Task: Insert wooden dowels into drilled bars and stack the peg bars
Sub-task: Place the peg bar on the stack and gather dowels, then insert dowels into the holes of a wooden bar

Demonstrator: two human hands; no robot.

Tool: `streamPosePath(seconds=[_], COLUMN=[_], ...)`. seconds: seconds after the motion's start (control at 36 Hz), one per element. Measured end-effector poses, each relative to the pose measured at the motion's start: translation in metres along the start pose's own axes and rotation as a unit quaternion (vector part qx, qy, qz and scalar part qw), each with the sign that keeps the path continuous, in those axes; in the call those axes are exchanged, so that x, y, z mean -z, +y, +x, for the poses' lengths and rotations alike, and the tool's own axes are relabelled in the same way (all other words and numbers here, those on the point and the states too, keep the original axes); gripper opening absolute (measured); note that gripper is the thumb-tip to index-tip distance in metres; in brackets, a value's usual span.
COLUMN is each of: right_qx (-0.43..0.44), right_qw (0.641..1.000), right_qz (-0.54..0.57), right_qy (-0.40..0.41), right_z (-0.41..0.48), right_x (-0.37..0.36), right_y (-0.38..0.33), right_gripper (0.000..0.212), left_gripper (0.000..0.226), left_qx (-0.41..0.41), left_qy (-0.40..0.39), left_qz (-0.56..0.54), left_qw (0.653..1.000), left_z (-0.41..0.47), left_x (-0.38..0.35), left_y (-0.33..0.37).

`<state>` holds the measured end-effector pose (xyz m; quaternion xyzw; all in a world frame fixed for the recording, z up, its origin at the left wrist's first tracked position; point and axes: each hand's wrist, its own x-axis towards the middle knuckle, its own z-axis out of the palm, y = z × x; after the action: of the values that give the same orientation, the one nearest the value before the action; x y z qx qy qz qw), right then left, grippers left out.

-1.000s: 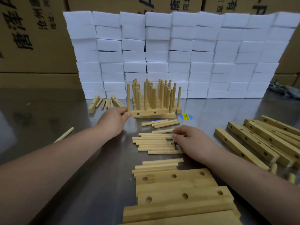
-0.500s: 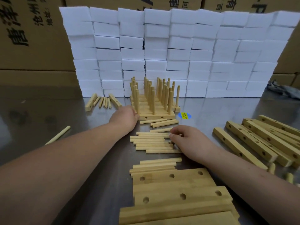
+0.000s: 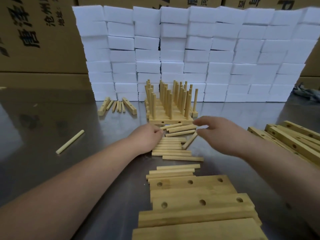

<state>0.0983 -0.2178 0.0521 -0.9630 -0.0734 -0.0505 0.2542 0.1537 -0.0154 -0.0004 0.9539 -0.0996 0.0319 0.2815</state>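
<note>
- L hand [image 3: 147, 138]: fingers curled down onto the loose dowels [image 3: 171, 148]. Tips are hidden, so can't tell if it pinches one. R hand [image 3: 223, 134]: blurred, raised off the table, thumb & fingers apart, nothing in it.
- Change: a sec ago L hand was at the front-left corner of the peg-bar stack [image 3: 170, 121]; now it's off it and back at the dowels. R hand was resting on the dowel pile; now it's lifted, just in front of the stack.
- Stack stands pegs-up near the white foam blocks [image 3: 190, 49], clear of both hands.
- Means, prob.: last bar is set. Next round starts w/ dowels, then one of the drilled bars [image 3: 199, 200] nearest the body.
</note>
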Motion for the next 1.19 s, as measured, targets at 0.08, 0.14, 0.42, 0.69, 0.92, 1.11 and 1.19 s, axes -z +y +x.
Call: streamPosePath(seconds=[0.08,0.14,0.42,0.69,0.92,1.11,1.19], right_qx=[-0.033,-0.069,-0.124,-0.091,0.031,0.002,0.001], right_qw=[0.985,0.966,0.941,0.946,0.981,0.899,0.870], right_qz=[-0.169,-0.248,-0.309,-0.310,0.144,0.436,0.494], right_qy=[0.014,0.001,-0.063,0.000,0.129,0.032,0.007], right_z=[0.007,0.012,0.022,0.031,0.008,-0.006,-0.007], right_x=[0.019,0.027,0.025,0.020,0.036,0.039,0.037], right_y=[0.012,0.026,0.065,0.069,0.013,-0.007,-0.008], right_gripper=[0.033,0.031,0.040,0.024,0.034,0.036,0.032], left_gripper=[0.036,0.038,0.015,0.020,0.032,0.030,0.029], left_qx=[0.002,0.009,0.036,0.030,-0.108,-0.189,-0.180], left_qy=[0.032,0.040,0.109,0.167,0.173,0.130,0.126], left_qz=[-0.007,-0.003,-0.027,-0.074,-0.068,0.012,0.020], left_qw=[0.999,0.999,0.993,0.983,0.977,0.973,0.975], left_z=[-0.004,-0.005,-0.005,-0.004,-0.018,-0.039,-0.046], left_x=[-0.002,-0.001,0.000,0.006,0.024,0.052,0.059], left_y=[-0.003,-0.002,-0.003,-0.001,0.029,0.062,0.067])
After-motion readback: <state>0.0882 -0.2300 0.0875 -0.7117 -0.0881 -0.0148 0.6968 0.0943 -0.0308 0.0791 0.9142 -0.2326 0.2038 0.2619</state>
